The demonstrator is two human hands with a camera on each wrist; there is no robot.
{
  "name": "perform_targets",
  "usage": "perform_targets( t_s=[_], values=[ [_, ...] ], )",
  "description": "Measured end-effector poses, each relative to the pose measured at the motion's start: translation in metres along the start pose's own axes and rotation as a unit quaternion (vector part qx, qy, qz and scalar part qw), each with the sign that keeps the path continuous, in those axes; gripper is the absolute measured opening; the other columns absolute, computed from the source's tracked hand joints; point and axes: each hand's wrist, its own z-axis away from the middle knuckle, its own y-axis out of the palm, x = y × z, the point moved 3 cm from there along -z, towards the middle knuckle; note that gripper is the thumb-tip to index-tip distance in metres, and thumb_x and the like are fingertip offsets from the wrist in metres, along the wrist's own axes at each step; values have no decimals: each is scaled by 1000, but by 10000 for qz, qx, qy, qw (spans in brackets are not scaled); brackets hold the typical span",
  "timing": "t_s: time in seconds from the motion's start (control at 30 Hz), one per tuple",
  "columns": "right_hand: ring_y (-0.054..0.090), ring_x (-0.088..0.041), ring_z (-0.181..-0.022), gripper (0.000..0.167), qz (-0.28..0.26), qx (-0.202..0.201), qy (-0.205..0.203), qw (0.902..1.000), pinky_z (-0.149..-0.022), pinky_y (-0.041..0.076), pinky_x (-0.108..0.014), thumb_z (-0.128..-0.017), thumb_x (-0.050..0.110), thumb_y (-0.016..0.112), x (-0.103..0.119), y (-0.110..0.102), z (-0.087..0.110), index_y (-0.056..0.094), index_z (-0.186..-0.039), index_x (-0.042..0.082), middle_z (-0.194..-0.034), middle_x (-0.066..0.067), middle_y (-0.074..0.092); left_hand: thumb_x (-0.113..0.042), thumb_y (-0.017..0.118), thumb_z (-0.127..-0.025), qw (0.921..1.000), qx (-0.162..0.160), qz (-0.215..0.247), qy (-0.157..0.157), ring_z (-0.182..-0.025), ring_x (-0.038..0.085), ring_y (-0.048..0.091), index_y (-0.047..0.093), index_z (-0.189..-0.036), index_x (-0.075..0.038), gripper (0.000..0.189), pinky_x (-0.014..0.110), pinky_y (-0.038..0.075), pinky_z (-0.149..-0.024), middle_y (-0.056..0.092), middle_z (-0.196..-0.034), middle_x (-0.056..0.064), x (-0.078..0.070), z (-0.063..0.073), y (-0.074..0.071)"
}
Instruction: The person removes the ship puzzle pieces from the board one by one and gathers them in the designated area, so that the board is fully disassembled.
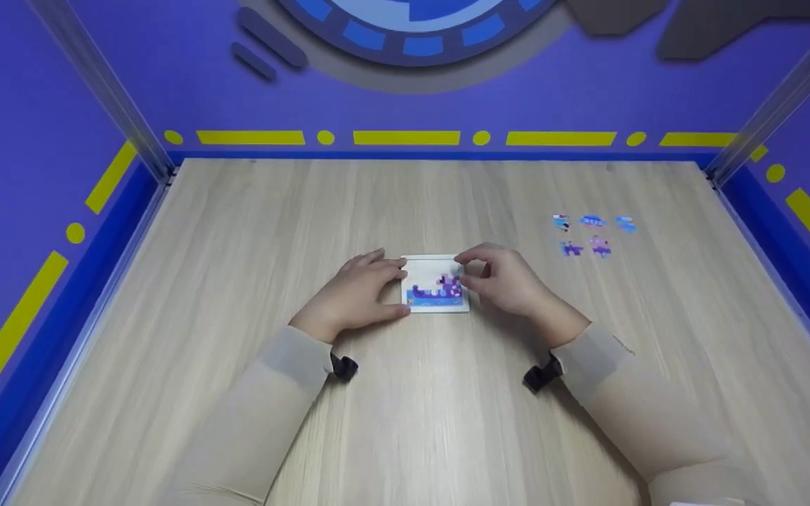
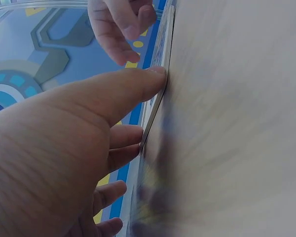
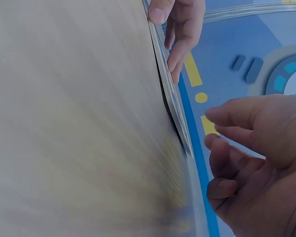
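The white rectangular tray is touched at left by the spread left hand. Right-edge pinching by the right hand cannot be determined.

Part-filled white puzzle tray on wood-grain table

White frame; loose pieces blue, pink, purple

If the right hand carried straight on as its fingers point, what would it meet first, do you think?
The right hand would probably meet the puzzle frame first, though if it hovers higher, which is unclear, the left hand lies beyond.
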Motion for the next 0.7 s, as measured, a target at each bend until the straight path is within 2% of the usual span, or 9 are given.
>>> perform_targets(
  t_s=[0.1, 0.23, 0.43, 0.7],
  values=[
    [71, -34, -121, 35, 225, 111, 20, 9997, -102, 62, -48, -104, 11, 79, 0, 5, -2, 79, -138, 5, -144, -18, 75, -53, 80, -103, 10000, -15, 2, 14, -177, 37, 26, 64, -159, -15, 70, 56, 17, -148, 48, -180, 0, 0, 0, 0],
    [69, -38, -134, 39, 430, 326, 46, 9985, -114, 59, -58, -103, 12, 80, 3, 8, -2, 78, -141, 3, -150, -20, 70, -53, 80, -103, 10000, -30, 0, 14, -177, 36, 26, 64, -160, -16, 70, 56, 18, -148, 48, -180, -1, 0, 0, -1],
    [69, -40, -135, 41, 639, 545, -151, 9964, -118, 58, -59, -104, 13, 78, 6, 12, 0, 76, -143, 1, -151, -21, 69, -54, 79, -103, 10000, -7, -34, 41, -177, 36, 27, 64, -160, -16, 70, 55, 18, -148, 48, -180, -1, 1, 0, 0],
    [68, -39, -135, 37, 868, 678, -209, 9937, -119, 57, -60, -108, 14, 74, 7, 15, -1, 78, -144, 7, -151, -20, 67, -55, 79, -103, 10000, -6, -47, 27, -177, 35, 26, 63, -161, -16, 71, 56, 18, -148, 48, -181, -1, 0, 1, -2]
  ],
)
